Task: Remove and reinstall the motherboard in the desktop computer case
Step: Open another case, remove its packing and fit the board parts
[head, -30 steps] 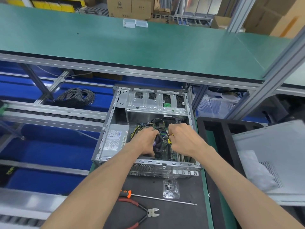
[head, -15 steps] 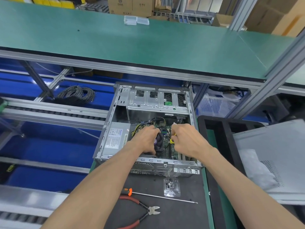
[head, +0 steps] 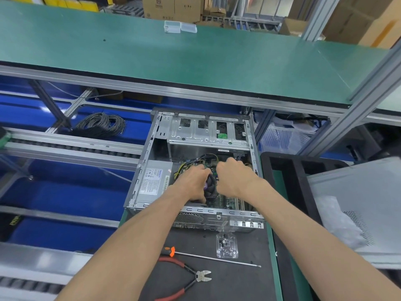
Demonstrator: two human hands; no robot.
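The open desktop case point(head: 217, 210) lies flat on a black mat in front of me. Inside, the green motherboard point(head: 230, 200) shows between my wrists, with a round black cooler fan point(head: 210, 189) on it. My left hand point(head: 191, 183) grips the fan's left side, thumb low and fingers over its top. My right hand point(head: 234, 179) sits just right of the fan, with its fingers curled down onto the board; what they pinch is hidden. Yellow and black wires point(head: 184, 165) run from the power supply point(head: 153, 181) toward the board.
A metal drive cage point(head: 208, 135) fills the case's far end under a green shelf point(head: 195, 61). A screwdriver point(head: 208, 256), red-handled cutters point(head: 188, 276) and a clear bag of small parts point(head: 226, 246) lie on the mat. The side panel point(head: 358, 203) rests on the right, past a black tray point(head: 288, 170).
Both hands stay at the fan. The small yellow piece pinched by my right hand earlier is now covered by its fingers. The view has shifted slightly.
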